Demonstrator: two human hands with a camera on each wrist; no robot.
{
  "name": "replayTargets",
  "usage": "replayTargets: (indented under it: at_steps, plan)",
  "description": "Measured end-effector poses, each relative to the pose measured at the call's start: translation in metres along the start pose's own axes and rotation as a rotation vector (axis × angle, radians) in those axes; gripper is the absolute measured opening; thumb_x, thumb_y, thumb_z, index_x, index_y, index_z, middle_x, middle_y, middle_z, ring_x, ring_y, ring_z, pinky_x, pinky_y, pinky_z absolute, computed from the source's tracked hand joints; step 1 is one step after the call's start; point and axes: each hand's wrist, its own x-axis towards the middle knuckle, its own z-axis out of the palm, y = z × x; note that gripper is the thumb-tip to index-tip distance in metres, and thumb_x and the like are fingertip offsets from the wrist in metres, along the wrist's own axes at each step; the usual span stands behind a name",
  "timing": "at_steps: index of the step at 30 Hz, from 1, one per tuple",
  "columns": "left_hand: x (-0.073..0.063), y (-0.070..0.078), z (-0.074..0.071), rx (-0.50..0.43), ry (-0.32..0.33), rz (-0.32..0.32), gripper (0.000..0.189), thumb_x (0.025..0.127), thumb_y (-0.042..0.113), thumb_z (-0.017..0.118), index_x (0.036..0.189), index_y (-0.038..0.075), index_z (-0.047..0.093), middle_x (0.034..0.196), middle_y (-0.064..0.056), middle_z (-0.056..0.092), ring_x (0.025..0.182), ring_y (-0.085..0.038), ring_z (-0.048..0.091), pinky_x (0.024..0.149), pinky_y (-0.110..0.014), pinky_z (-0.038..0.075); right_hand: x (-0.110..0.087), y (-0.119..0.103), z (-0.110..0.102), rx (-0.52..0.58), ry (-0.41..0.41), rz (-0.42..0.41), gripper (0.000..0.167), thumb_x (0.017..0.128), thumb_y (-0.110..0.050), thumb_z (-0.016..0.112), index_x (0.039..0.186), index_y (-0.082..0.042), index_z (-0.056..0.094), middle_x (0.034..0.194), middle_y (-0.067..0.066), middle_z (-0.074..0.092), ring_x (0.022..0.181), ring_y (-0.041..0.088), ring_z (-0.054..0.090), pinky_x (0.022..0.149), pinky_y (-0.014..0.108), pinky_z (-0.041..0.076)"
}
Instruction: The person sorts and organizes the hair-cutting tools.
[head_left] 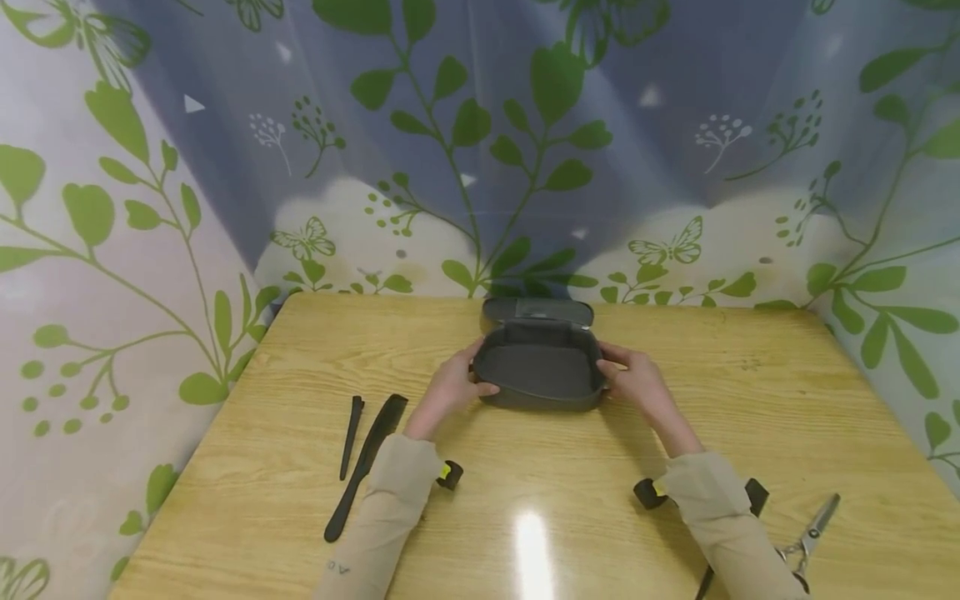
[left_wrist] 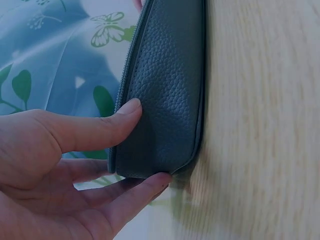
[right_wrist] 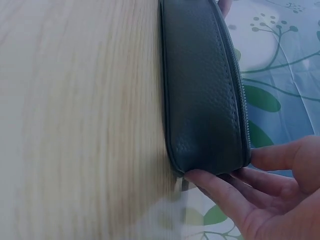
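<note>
A zippered, pebble-textured case (head_left: 536, 375) is open, lid (head_left: 501, 309) back; left hand (head_left: 453, 382) and right hand (head_left: 637, 382) pinch opposite ends between thumb and fingers, presumably to steady it evenly.

Wooden tabletop (head_left: 750, 383): brightly lit in the head view; streaked at lower centre with vertical white glare, washed out to no detail, source out of shot.
Printed curtain (head_left: 337, 242): softly lit; visibly stretched toward the left and right edges of the head view.
Right sleeve (head_left: 723, 504): bordered by a soft shadow, lower right of the frame.
Dark case (head_left: 536, 372): dim inside in the head view; tinted bluish in both dimmer wrist views, leather grain readable.
Wood grain, wrist views: soft and blurred, shadowed beside the case's lower end.
</note>
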Motion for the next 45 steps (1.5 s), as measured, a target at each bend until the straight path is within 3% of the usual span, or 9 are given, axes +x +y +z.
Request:
replayTargets:
  at_steps: [4, 8, 13, 18, 22, 26, 30, 35, 45]
  plan:
    - [0.002, -0.002, -0.004, -0.042, -0.03, 0.008, 0.086, 0.089, 0.012, 0.08, 0.159, 0.002, 0.029, 0.148, -0.026, 0.05, 0.128, -0.04, 0.056, 0.107, -0.049, 0.046, 0.0, 0.001, 0.0, 0.074, -0.03, -0.003, 0.051, 0.107, -0.011, 0.049, 0.153, 0.005, 0.036, 0.151, 0.031, 0.042, 0.123, 0.043, 0.058, 0.082, 0.034, 0.06]
    - [0.002, -0.003, -0.007, -0.109, -0.079, 0.023, 0.089, 0.09, 0.01, 0.078, 0.16, 0.002, 0.024, 0.152, -0.026, 0.045, 0.13, -0.04, 0.055, 0.106, -0.046, 0.047, 0.0, 0.004, -0.001, 0.134, -0.052, -0.009, 0.052, 0.107, -0.01, 0.048, 0.154, 0.007, 0.033, 0.153, 0.033, 0.037, 0.129, 0.048, 0.052, 0.086, 0.038, 0.059]
    - [-0.003, -0.003, -0.012, -0.166, -0.118, -0.002, 0.082, 0.098, 0.022, 0.07, 0.161, 0.004, 0.021, 0.16, -0.023, 0.033, 0.138, -0.041, 0.046, 0.109, -0.049, 0.044, 0.001, 0.004, -0.001, 0.067, -0.052, -0.007, 0.054, 0.108, -0.016, 0.05, 0.154, 0.005, 0.034, 0.153, 0.03, 0.04, 0.128, 0.045, 0.054, 0.085, 0.035, 0.058]
    - [-0.001, -0.006, -0.015, -0.139, -0.055, -0.003, 0.063, 0.106, 0.029, 0.057, 0.158, 0.004, 0.033, 0.157, -0.021, 0.04, 0.139, -0.038, 0.047, 0.106, -0.049, 0.047, 0.003, 0.0, -0.002, -0.017, -0.047, -0.023, 0.056, 0.109, -0.02, 0.048, 0.156, 0.004, 0.031, 0.155, 0.028, 0.038, 0.129, 0.045, 0.053, 0.092, 0.044, 0.055]
    - [0.005, -0.005, -0.016, -0.12, -0.029, 0.006, 0.053, 0.108, 0.022, 0.051, 0.155, 0.001, 0.038, 0.153, -0.021, 0.045, 0.131, -0.037, 0.055, 0.094, -0.046, 0.055, 0.009, -0.004, -0.003, -0.016, -0.05, -0.039, 0.056, 0.11, -0.02, 0.046, 0.157, 0.003, 0.028, 0.157, 0.029, 0.035, 0.132, 0.046, 0.05, 0.093, 0.048, 0.054]
    - [0.014, -0.003, -0.014, -0.122, -0.037, -0.028, 0.05, 0.109, 0.019, 0.047, 0.156, 0.003, 0.038, 0.15, -0.022, 0.049, 0.121, -0.036, 0.062, 0.087, -0.042, 0.058, 0.015, -0.005, 0.001, -0.065, -0.026, -0.042, 0.054, 0.11, -0.019, 0.045, 0.158, 0.001, 0.029, 0.157, 0.027, 0.036, 0.135, 0.047, 0.047, 0.095, 0.048, 0.054]
    - [0.019, -0.007, -0.01, -0.155, -0.027, -0.076, 0.048, 0.109, 0.014, 0.046, 0.156, 0.008, 0.04, 0.145, -0.023, 0.054, 0.09, -0.031, 0.071, 0.073, -0.038, 0.06, 0.018, -0.001, 0.005, -0.112, -0.001, -0.038, 0.05, 0.11, -0.015, 0.042, 0.157, 0.001, 0.031, 0.157, 0.027, 0.036, 0.138, 0.046, 0.042, 0.102, 0.053, 0.048]
    - [0.019, -0.009, -0.004, -0.16, 0.041, -0.086, 0.046, 0.108, 0.014, 0.049, 0.153, 0.011, 0.046, 0.137, -0.019, 0.062, 0.06, -0.026, 0.064, 0.062, -0.032, 0.057, 0.018, 0.004, 0.004, -0.074, -0.012, -0.015, 0.048, 0.11, -0.012, 0.039, 0.157, -0.002, 0.032, 0.158, 0.026, 0.033, 0.144, 0.043, 0.033, 0.113, 0.056, 0.036]
    - [0.016, -0.005, -0.004, -0.117, 0.078, -0.068, 0.044, 0.107, 0.013, 0.05, 0.151, 0.009, 0.048, 0.13, -0.017, 0.066, 0.059, -0.028, 0.065, 0.055, -0.022, 0.049, 0.017, 0.003, 0.006, -0.031, -0.032, -0.007, 0.05, 0.111, -0.014, 0.039, 0.159, -0.004, 0.03, 0.157, 0.025, 0.036, 0.138, 0.042, 0.044, 0.106, 0.052, 0.046]
